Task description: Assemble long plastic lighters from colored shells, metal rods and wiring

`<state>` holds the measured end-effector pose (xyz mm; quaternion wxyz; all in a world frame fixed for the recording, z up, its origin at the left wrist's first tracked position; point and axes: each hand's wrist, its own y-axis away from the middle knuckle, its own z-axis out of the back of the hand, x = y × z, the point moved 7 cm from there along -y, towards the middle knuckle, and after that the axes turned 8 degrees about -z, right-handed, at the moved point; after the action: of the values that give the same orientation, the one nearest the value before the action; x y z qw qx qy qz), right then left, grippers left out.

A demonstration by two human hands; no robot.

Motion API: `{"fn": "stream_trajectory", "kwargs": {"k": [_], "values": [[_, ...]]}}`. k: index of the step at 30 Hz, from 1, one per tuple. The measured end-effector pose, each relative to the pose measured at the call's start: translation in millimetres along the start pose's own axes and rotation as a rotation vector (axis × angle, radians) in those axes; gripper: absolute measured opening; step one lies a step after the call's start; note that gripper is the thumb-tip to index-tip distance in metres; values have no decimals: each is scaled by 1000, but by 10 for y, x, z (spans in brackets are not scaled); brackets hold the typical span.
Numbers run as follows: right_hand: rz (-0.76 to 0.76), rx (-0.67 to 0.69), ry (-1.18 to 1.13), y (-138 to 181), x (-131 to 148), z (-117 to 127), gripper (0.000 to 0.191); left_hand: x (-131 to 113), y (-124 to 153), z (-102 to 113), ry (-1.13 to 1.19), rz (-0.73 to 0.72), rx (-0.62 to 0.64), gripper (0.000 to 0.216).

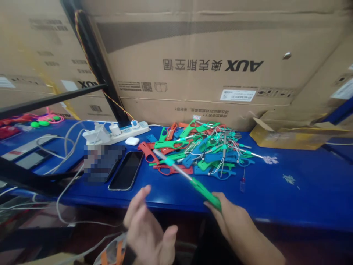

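Note:
My right hand [233,221] grips a green-handled tool [205,191] whose long metal shaft [172,165] points up and left toward a pile of red, green and blue plastic handle parts with thin metal rods [198,151] on the blue table [289,198]. My left hand [147,230] hovers below the table's front edge, palm up, fingers spread, holding nothing. Something orange and grey [113,252] lies beside its wrist.
A black phone [127,171] and a blurred dark object [102,162] lie left of the pile. Behind them sit a white power strip with chargers [116,131] and a white earbud case [132,141]. A small red-handled screwdriver [243,184] lies nearby. Cardboard boxes [209,66] wall the back.

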<state>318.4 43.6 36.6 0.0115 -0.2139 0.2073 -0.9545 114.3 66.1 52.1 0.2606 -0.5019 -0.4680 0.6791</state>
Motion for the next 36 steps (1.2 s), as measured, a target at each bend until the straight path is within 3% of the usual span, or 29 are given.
{"fn": "stream_trajectory", "kwargs": {"k": [1,4,7,10,14,18,20,22,25,26,30,36], "values": [[-50,19,-79,30,5,3,30,100,97,-151,135,215,89,54],[-152,108,-296,163,59,-106,22,93,206,-527,377,426,298,57],[-225,120,-400,285,116,-337,36,39,317,-845,1001,855,498,52],[-257,147,-462,305,194,-610,49,45,313,-862,1223,1080,474,40],[-213,199,-535,190,328,-662,51,164,201,-763,1153,1019,311,32],[-166,337,-681,0,320,-330,32,199,239,-789,1199,1041,243,33],[-146,377,-754,-129,256,-127,37,199,318,-825,1221,1075,248,36],[-252,224,-802,-306,75,76,51,164,418,-876,1260,1114,298,38],[-404,-93,-848,-549,-142,265,40,50,584,-960,1314,1220,438,40],[-396,-92,-909,-636,-131,247,39,8,625,-981,1326,1258,484,41],[-309,148,-1212,-888,59,38,42,-63,632,-989,1257,1321,617,46],[-496,310,-1192,-635,105,-310,36,205,348,-738,602,1047,617,36]]}}
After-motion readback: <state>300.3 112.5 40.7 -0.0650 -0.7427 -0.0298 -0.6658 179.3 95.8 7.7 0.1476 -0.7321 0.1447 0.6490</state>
